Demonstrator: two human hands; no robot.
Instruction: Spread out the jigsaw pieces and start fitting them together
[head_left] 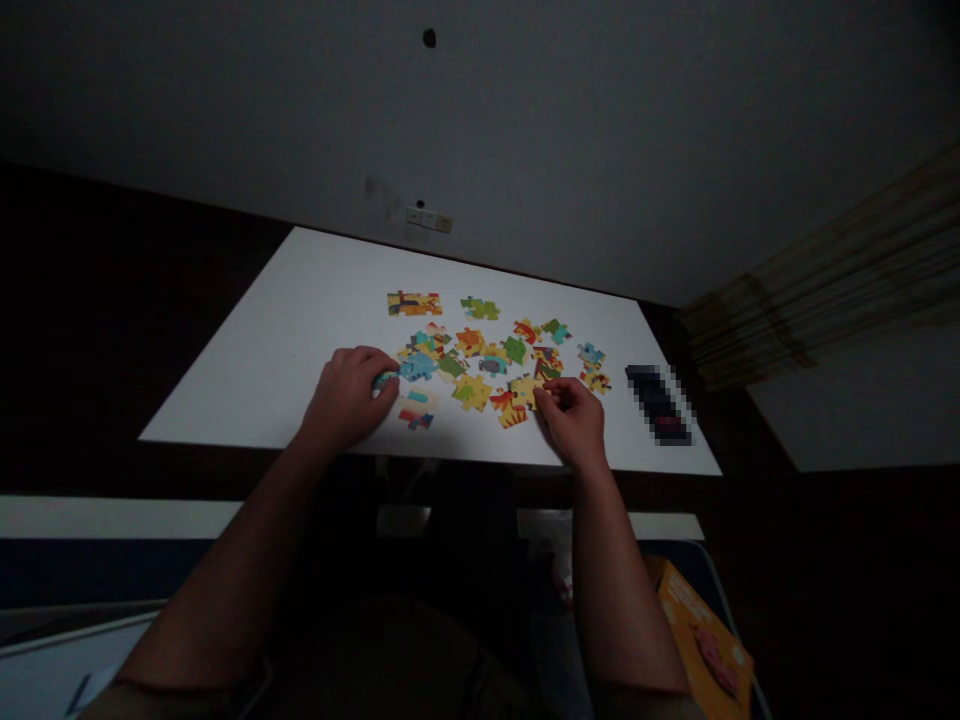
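Loose jigsaw puzzle pieces lie in a cluster on a white table (240,350). My left hand (349,395) is at the cluster's left side, fingers curled over a teal puzzle piece (384,380) that is partly hidden under them. Beside those fingertips is a blue puzzle piece (418,367). Thumb and fingers of my right hand (576,415) are pinched at the edge of a yellow puzzle piece (523,390). An orange-and-yellow striped piece (510,410) lies just left of it. Below the blue piece sits a red-and-blue piece (416,415).
Joined pieces (414,304) and a green piece (480,308) lie toward the back. A pixelated dark object (660,405) is at the table's right end. A wall with a socket plate (428,218) stands behind. An orange box (705,640) is at lower right.
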